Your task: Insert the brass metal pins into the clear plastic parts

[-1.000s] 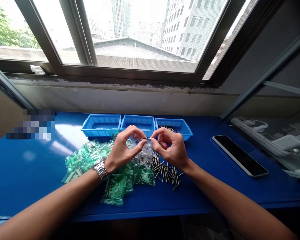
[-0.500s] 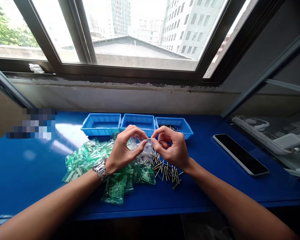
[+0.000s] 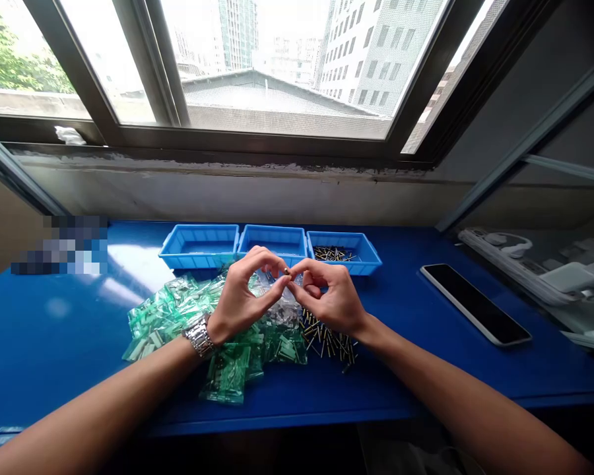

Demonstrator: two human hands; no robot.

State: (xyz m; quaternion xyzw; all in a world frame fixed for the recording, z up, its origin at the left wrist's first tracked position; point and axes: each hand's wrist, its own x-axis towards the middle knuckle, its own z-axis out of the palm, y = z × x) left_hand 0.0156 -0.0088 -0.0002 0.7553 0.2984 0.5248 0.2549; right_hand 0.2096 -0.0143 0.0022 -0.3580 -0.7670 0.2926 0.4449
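Note:
At the middle of the head view my left hand (image 3: 250,287) and my right hand (image 3: 329,293) meet fingertip to fingertip. Both pinch a thin metal pin (image 3: 287,271); only a small dark and brass-coloured bit shows, the rest hidden by fingers. Below my right hand lies a pile of similar pins (image 3: 329,338), with silver shafts and dark, brass-coloured ends. Green plastic packets (image 3: 178,300) holding small pale pieces spread under and beside my left hand. A clear packet (image 3: 286,313) lies between the hands, partly covered by them.
Behind the hands stand a left blue bin (image 3: 200,262), a middle blue bin (image 3: 272,229) and a right blue bin (image 3: 366,267), the last with pins inside. A phone (image 3: 475,303) lies right on the blue table (image 3: 406,389). White cables and devices (image 3: 515,247) are beyond it.
My right hand has shifted slightly left, closing the gap between the fingertips. The silver shaft that showed between them is now hidden, and a dark end shows instead.

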